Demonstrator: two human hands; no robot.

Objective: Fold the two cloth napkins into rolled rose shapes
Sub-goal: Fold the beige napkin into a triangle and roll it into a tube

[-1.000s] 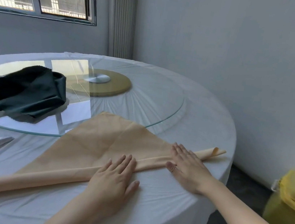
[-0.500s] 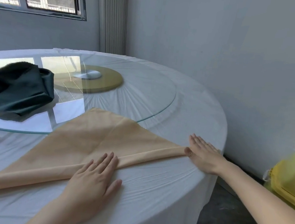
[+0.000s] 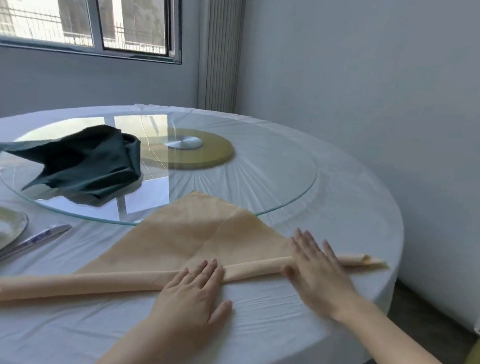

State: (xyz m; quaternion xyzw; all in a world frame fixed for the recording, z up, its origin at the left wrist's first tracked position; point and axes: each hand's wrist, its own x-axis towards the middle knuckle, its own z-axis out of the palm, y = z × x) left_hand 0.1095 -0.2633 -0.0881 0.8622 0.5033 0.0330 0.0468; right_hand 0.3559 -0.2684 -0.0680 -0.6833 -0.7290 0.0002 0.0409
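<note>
My left hand and right hand, fingers spread flat, press the peach napkin's rolled edge; soft, limp cloth, best held along the roll.

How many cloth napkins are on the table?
2. The beige napkin, partly rolled, lies on the white tablecloth under the left hand and right hand. The dark green napkin sits crumpled on the glass turntable. Others may be hidden past the left edge.

Right hand slid inward along napkin roll.
</note>
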